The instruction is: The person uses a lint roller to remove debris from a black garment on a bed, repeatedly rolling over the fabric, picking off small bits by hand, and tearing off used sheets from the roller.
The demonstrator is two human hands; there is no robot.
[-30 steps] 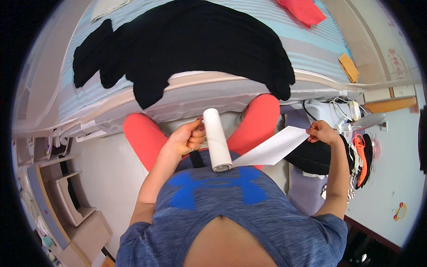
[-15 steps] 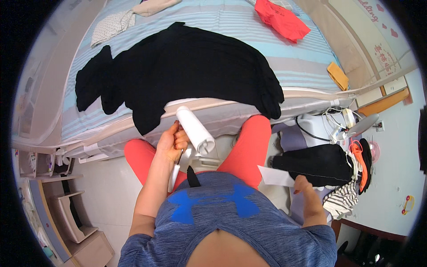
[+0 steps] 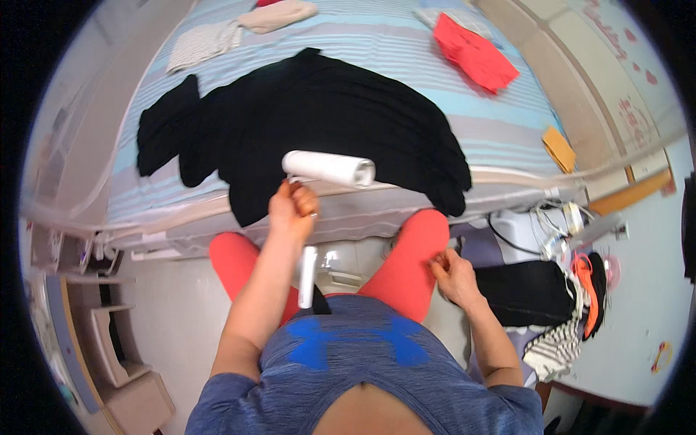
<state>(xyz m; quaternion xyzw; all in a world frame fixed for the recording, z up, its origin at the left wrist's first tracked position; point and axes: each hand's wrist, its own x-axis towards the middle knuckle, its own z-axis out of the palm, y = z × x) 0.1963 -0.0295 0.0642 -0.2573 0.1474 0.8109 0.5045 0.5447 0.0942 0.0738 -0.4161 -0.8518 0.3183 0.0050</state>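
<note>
1. Beige shelving (image 3: 139, 401) stands at the far left, where small objects fill the open compartments, too blurred to name. Pale floor (image 3: 185, 304) runs just beside it.
2. Across the top lies a bed with blue-and-grey striped bedding (image 3: 500, 138); a patterned pale cloth (image 3: 204, 47) and a beige cloth (image 3: 279, 16) rest towards its upper left.
3. A black garment (image 3: 275, 116) is spread over the middle of the bed, hanging past its near edge.
4. The left hand (image 3: 293, 209) is closed around the rod of a white lint roller (image 3: 328, 168), whose cylinder lies sideways over the garment's lower edge; whether they touch cannot be told. Its white handle (image 3: 307, 277) hangs below the fist.
5. The right hand (image 3: 453, 277), fingers loosely bent and parted, is beside the person's right knee.
6. A red item (image 3: 475, 54) and a yellow item (image 3: 558, 150) lie on the bed's right side.
7. Below them, a folded black cloth (image 3: 522, 293) lies near a striped cloth (image 3: 558, 348), beside a pale wall (image 3: 627, 312).
</note>
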